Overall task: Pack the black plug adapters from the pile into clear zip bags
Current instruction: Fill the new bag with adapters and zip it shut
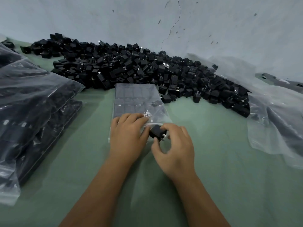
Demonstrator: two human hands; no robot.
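A large pile of black plug adapters [139, 69] lies against the wall at the back. In front of it a clear zip bag [136, 99] lies flat on the green cloth, with rows of adapters inside. My left hand [127, 135] rests on the bag's near end, with its fingers at the bag's mouth. My right hand [177, 148] pinches one black adapter [156, 131] at the bag's mouth, its metal prongs pointing right.
Filled clear bags of adapters [32, 112] are stacked at the left. A big loose plastic sheet [275, 115] over more dark goods lies at the right. The green cloth [221, 161] covers the table, and a pale cracked wall [180, 22] stands behind.
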